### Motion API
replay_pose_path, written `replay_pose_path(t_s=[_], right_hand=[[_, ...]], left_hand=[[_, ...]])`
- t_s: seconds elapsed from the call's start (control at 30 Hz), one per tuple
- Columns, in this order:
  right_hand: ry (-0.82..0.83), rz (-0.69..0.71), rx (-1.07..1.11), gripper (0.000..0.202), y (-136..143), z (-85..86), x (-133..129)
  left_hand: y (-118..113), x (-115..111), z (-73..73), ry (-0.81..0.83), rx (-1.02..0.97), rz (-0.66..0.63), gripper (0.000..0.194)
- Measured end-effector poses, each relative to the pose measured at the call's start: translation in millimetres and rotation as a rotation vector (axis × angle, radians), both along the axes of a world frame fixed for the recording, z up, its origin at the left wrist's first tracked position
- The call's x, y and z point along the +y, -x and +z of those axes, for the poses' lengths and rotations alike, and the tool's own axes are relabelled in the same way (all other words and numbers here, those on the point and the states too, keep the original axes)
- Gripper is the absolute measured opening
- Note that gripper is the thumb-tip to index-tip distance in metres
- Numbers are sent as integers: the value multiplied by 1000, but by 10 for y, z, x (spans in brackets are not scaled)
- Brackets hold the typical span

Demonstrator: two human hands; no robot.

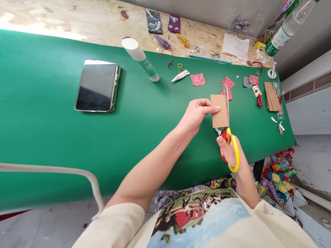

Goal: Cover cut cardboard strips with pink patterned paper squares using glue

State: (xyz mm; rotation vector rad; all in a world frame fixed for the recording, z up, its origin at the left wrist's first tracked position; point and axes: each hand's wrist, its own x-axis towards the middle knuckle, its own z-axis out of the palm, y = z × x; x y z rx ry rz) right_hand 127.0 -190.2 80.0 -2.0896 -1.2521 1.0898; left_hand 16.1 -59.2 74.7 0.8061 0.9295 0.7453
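Note:
My left hand [200, 112] pinches a small rectangle of brown cardboard [219, 115] by its left side, thumb on top. In my right hand [230, 151] is a pair of scissors [234, 155] with a yellow and a red handle loop. Their blades point away from me and lie along the card's right edge. Under and just beyond the card, several red patterned fabric pieces [228, 82] rest on the green mat. A further red patterned square [198, 79] lies to the left of these, beside a small white tube [180, 75].
A phone [97, 86] lies on the green mat [51, 144] at left. A glue stick [147, 67] and a blue pencil [209, 59] are toward the back. Stacked brown cards [272, 98] lie at right, near a plastic bottle [280, 39]. Tasselled pieces [174, 24] sit on the wooden board.

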Motion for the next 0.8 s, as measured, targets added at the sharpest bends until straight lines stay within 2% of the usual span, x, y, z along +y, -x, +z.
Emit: replay_pose_path(t_s=[0.1, 0.3, 0.67, 0.8], right_hand=[[89, -18, 46, 76, 11, 87, 38], [201, -35, -154, 63, 43, 181, 88], [261, -31, -308, 68, -4, 228, 114], [238, -52, -292, 68, -18, 206, 111]], left_hand=[[5, 0, -1, 0, 1, -10, 35], [10, -3, 0, -4, -3, -16, 36], [9, -4, 23, 10, -3, -14, 35], [4, -8, 22, 12, -5, -9, 36]])
